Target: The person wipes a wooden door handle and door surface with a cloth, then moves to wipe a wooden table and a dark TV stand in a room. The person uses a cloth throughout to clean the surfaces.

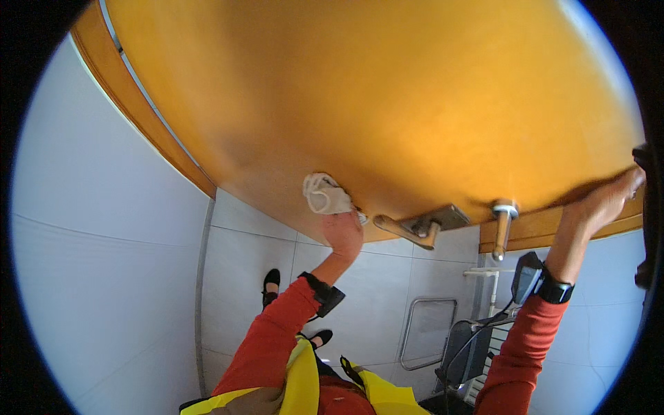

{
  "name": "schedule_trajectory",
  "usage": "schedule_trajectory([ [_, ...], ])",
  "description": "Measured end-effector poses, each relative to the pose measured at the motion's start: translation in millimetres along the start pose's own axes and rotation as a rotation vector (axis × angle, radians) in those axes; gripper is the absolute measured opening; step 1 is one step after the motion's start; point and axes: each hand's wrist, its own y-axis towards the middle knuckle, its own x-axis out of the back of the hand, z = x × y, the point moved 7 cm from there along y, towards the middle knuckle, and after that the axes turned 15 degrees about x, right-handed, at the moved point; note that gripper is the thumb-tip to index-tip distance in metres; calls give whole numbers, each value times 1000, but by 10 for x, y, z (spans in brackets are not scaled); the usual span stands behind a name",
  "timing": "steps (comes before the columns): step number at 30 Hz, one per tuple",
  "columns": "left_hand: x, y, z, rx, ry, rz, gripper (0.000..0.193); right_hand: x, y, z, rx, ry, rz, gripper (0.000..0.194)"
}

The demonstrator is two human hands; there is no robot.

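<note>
An orange-brown wooden door (415, 119) fills the upper view. My left hand (342, 223) grips a bundled whitish cloth (327, 194) and presses it against the door's face, left of the metal lever handle (410, 231). My right hand (604, 205) reaches to the door's edge at the far right; its fingers are partly hidden there, and whether they grip is unclear. Between the handle and my right hand, a second knob-like metal fitting (503, 228) sticks out from the door.
Grey floor tiles (249, 233) lie below, with my black shoes on them. A pale wall (114, 249) stands at left. Low at right are a metal-framed folding chair (428, 332) and a white slatted radiator or rack (493, 353). Devices are strapped to both wrists.
</note>
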Motion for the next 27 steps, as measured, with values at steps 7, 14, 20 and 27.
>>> schedule_trajectory([
  [7, -554, -946, -171, 81, -557, 100, 44, -21, -36, 6, 91, -24, -11, 67],
  [14, -295, -727, -9, -506, 172, 210, 65, -91, -67, 133, 26, -58, -39, 68],
  [20, 83, -230, 224, -26, 50, 401, 53, -111, -61, 188, -33, -37, -113, 54],
  [27, 215, 121, -47, -320, -48, 218, 49, -142, -35, 197, -19, -74, -106, 47],
])
